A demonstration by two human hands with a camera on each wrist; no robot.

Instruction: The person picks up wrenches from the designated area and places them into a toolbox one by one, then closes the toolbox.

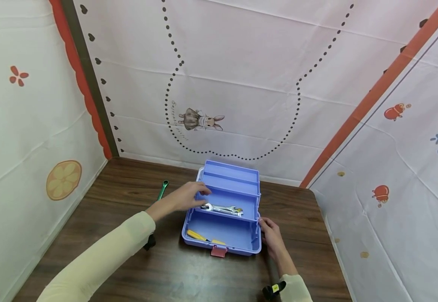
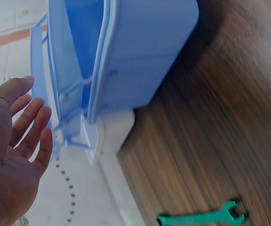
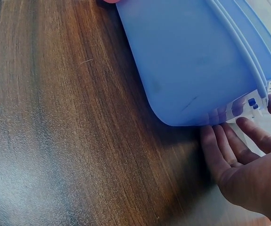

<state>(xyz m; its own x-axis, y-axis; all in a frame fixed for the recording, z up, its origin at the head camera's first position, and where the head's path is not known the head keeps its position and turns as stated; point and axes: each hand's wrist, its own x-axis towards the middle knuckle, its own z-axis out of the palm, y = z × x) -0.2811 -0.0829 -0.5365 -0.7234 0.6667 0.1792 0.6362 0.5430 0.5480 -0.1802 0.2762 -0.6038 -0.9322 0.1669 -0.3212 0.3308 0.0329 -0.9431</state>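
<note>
A blue plastic toolbox (image 1: 241, 239) stands open on the table, its stepped trays (image 1: 230, 197) raised toward the back. Silver wrenches (image 1: 224, 209) lie in the lower tray. At the bottom of the box are a yellow-handled screwdriver (image 1: 197, 235) and another yellow piece (image 1: 218, 242), partly hidden by the front rim. My left hand (image 1: 188, 196) hovers at the tray's left end, fingers loosely bent and holding nothing in the left wrist view. Against the box's right side, my right hand (image 3: 248, 160) rests its fingertips on the wall, thumb near the rim.
A green wrench (image 1: 162, 191) lies on the wooden table (image 1: 147, 272), left of the toolbox and behind my left forearm. The box has a red latch (image 1: 219, 251) hanging at its front. Printed white cloth (image 1: 237, 105) walls the table at the back and both sides.
</note>
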